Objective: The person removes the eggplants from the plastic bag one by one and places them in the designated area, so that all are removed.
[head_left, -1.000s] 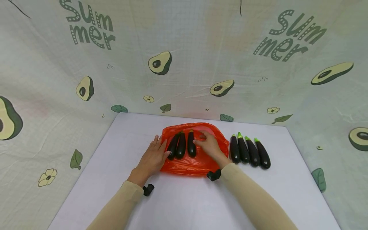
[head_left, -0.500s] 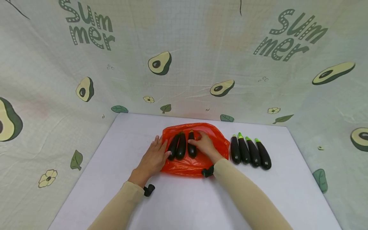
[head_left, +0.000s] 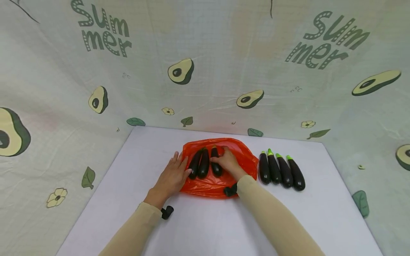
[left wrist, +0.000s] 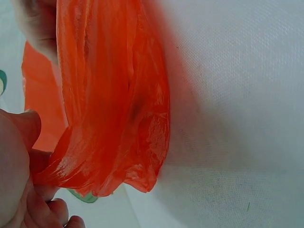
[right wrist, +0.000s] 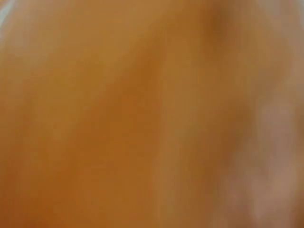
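A red plastic bag (head_left: 208, 190) lies flat beneath three dark eggplants. The left hand (head_left: 171, 176) rests along its left side with fingers spread, the thumb beside the leftmost eggplant (head_left: 194, 165). A second eggplant (head_left: 203, 165) lies against that one. Over the rightmost eggplant on the bag (head_left: 217, 169), the right hand (head_left: 229, 161) has its thumb laid across, fingers bent on the right side; their grip is partly hidden. In the left wrist view, the left hand (left wrist: 16, 175) touches the crumpled bag edge (left wrist: 109, 142). The right wrist view is an orange blur.
Several eggplants with green stems (head_left: 281, 170) stand in a row, lying side by side to the right of the bag on the white table (head_left: 198, 227). Behind the table hangs a pale cloth (head_left: 211, 71) printed with avocados, leaves and lettering.
The right hand has moved left, its thumb coming over the nearest eggplant, which now tilts slightly with its lower end toward the right. The left hand has stayed on the bag's edge.
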A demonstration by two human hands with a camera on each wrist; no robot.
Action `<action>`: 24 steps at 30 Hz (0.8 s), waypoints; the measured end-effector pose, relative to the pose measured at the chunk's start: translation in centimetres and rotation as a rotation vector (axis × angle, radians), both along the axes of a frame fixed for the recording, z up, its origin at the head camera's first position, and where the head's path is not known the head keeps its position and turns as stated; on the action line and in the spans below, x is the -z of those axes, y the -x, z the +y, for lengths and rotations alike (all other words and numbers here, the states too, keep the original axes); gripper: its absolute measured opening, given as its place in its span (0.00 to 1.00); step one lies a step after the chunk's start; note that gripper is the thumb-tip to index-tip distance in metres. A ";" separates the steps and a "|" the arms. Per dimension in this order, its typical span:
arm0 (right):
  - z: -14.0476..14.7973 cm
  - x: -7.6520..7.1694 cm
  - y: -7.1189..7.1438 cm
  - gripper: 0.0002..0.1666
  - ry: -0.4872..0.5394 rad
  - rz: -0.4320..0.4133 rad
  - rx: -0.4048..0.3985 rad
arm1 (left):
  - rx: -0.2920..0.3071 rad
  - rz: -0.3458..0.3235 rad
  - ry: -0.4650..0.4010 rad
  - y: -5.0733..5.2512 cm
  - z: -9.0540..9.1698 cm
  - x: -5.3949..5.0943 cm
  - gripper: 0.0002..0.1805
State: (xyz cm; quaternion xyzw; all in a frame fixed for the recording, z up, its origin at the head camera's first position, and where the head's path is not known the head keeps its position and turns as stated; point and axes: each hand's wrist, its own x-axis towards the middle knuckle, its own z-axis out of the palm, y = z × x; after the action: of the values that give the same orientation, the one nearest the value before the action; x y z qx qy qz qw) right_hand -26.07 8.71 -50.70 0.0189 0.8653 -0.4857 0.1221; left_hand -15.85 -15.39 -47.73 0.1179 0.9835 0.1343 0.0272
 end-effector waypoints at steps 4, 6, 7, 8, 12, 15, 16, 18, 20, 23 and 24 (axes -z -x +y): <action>0.7 -0.2 -0.2 0.51 0.087 -0.030 0.001 | 0.008 0.011 0.011 0.0 0.1 0.0 0.37; 1.1 -0.4 -0.4 0.50 0.135 -0.044 -0.008 | 0.010 0.011 0.012 0.0 0.1 0.0 0.37; 1.3 -0.4 -0.5 0.50 0.152 -0.049 -0.013 | 0.013 0.015 0.008 0.0 0.1 0.1 0.37; 1.5 -0.5 -0.6 0.49 0.163 -0.052 -0.015 | 0.013 0.012 0.007 0.0 0.1 0.0 0.37; 2.3 -0.9 -1.3 0.47 0.187 -0.048 -0.038 | 0.016 0.006 0.004 0.1 0.1 0.0 0.38; 2.9 -1.2 -1.7 0.46 0.225 -0.047 -0.052 | 0.019 -0.004 0.015 0.1 0.1 0.0 0.38; 3.1 -1.3 -1.9 0.46 0.243 -0.052 -0.052 | 0.020 -0.003 0.015 0.1 0.1 0.0 0.38; 3.4 -1.4 -2.1 0.46 0.275 -0.059 -0.054 | 0.020 -0.005 0.013 0.1 0.2 0.0 0.38; 3.7 -1.6 -2.4 0.46 0.295 -0.063 -0.059 | 0.017 -0.010 0.015 0.1 0.2 0.0 0.38; 3.9 -1.9 -2.8 0.46 0.305 -0.065 -0.063 | 0.010 -0.018 0.016 0.0 0.2 0.1 0.38; 4.0 -1.9 -2.9 0.46 0.304 -0.063 -0.066 | 0.011 -0.015 0.014 0.0 0.2 0.1 0.38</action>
State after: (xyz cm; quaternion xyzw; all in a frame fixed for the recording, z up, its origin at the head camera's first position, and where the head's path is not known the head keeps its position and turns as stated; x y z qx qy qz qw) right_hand -23.19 12.70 -48.79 -0.0130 0.7777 -0.6060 0.1665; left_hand -15.85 -15.21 -47.82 0.1219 0.9836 0.1280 0.0361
